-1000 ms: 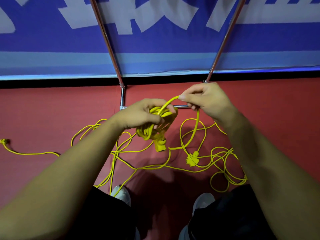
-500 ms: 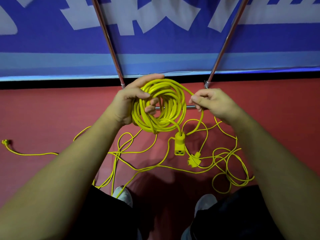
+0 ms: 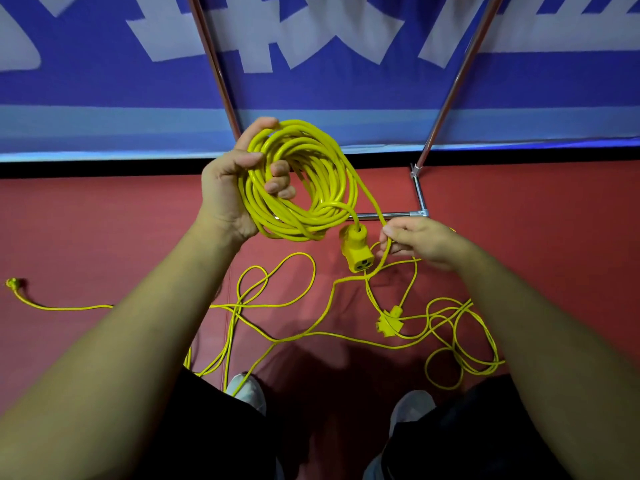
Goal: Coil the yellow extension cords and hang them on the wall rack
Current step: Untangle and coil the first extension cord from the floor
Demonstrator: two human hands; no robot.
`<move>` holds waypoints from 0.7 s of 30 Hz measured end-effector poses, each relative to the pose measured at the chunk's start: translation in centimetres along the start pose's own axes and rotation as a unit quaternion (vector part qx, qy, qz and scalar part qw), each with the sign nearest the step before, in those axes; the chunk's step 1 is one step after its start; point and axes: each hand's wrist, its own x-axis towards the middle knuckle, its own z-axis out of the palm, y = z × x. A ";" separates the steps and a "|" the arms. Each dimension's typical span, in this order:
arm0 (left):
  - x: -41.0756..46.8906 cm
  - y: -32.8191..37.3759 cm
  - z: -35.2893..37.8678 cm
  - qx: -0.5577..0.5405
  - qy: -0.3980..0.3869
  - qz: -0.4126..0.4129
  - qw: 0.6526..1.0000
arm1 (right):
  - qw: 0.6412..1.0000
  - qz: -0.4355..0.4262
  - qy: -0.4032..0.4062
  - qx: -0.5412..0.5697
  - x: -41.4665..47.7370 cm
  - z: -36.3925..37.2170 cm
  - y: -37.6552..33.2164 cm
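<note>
My left hand [image 3: 228,188] grips a thick coil of yellow extension cord [image 3: 322,174], held up flat toward the camera with fingers curled through its middle. A yellow socket end [image 3: 356,249] dangles from the coil's lower right. My right hand [image 3: 415,242] pinches the loose strand that runs down off the coil, just right of the socket. More yellow cord [image 3: 277,306] lies tangled on the red floor below, with a multi-outlet plug [image 3: 389,320] and a far plug end [image 3: 14,284] at the left.
A metal rack frame [image 3: 420,199] stands against the blue and white banner wall [image 3: 311,81], its two slanted poles rising upward. My two shoes [image 3: 247,389] are at the bottom, with cord loops running next to the left one. Red floor [image 3: 104,237] spreads to both sides.
The coil has turned from a bunched bundle to a flat open ring and risen higher in my left hand. My right hand slid down the strand, lower and to the right.
</note>
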 end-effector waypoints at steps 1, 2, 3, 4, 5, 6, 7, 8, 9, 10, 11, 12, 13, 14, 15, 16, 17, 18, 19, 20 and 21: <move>0.0 0.0 0.0 0.000 0.003 0.002 1.000 | 0.999 0.012 -0.002 0.033 0.1 0.0 0.5; 0.0 -0.1 0.0 0.000 0.008 0.003 1.000 | 0.998 0.017 0.004 0.064 0.1 0.1 1.0; 0.0 -0.2 0.1 -0.003 0.015 0.006 1.000 | 0.996 0.020 0.013 0.090 0.2 0.2 1.2; 0.0 -0.3 0.2 -0.008 0.023 0.010 1.000 | 0.993 0.022 0.021 0.112 0.3 0.5 1.5; 0.1 -0.4 0.3 -0.013 0.032 0.016 0.999 | 0.991 0.022 0.023 0.132 0.4 1.0 1.7; 0.2 -0.5 0.3 -0.018 0.040 0.022 0.999 | 0.988 0.023 0.022 0.152 0.4 1.6 1.9; 0.3 -0.5 0.3 -0.023 0.049 0.029 0.998 | 0.986 0.025 0.020 0.164 0.4 2.2 2.2; 0.4 -0.6 0.3 -0.029 0.058 0.037 0.997 | 0.986 0.027 0.021 0.166 0.5 3.0 2.4; 0.4 -0.5 0.3 -0.035 0.067 0.043 0.996 | 0.987 0.030 0.026 0.157 0.5 3.8 2.7; 0.4 -0.5 0.2 -0.042 0.077 0.049 0.995 | 0.988 0.034 0.034 0.145 0.5 4.6 2.9; 0.4 -0.5 0.2 -0.047 0.087 0.053 0.994 | 0.989 0.037 0.042 0.135 0.6 5.4 3.1; 0.4 -0.5 0.2 -0.051 0.096 0.055 0.993 | 0.990 0.039 0.048 0.128 0.5 6.1 3.3; 0.4 -0.5 0.2 -0.052 0.105 0.055 0.992 | 0.990 0.039 0.053 0.124 0.5 6.7 3.4; 0.3 -0.6 0.2 -0.051 0.113 0.056 0.991 | 0.990 0.039 0.056 0.120 0.5 7.3 3.7; 0.3 -0.6 0.3 -0.050 0.117 0.059 0.990 | 0.991 0.040 0.060 0.116 0.5 7.7 3.9; 0.4 -0.7 0.3 -0.052 0.120 0.064 0.989 | 0.990 0.045 0.065 0.113 0.5 8.2 4.2; 0.4 -0.6 0.4 -0.056 0.122 0.069 0.988 | 0.990 0.053 0.073 0.109 0.5 8.6 4.5; 0.4 -0.6 0.4 -0.060 0.126 0.075 0.987 | 0.989 0.059 0.083 0.105 0.5 9.0 4.6; 0.4 -0.5 0.4 -0.063 0.129 0.080 0.986 | 0.988 0.065 0.093 0.100 0.5 9.4 4.8; 0.4 -0.4 0.4 -0.067 0.130 0.083 0.986 | 0.987 0.075 0.100 0.099 0.5 9.7 4.8; 0.4 -0.4 0.4 -0.071 0.128 0.084 0.986 | 0.985 0.090 0.102 0.106 0.5 10.0 4.8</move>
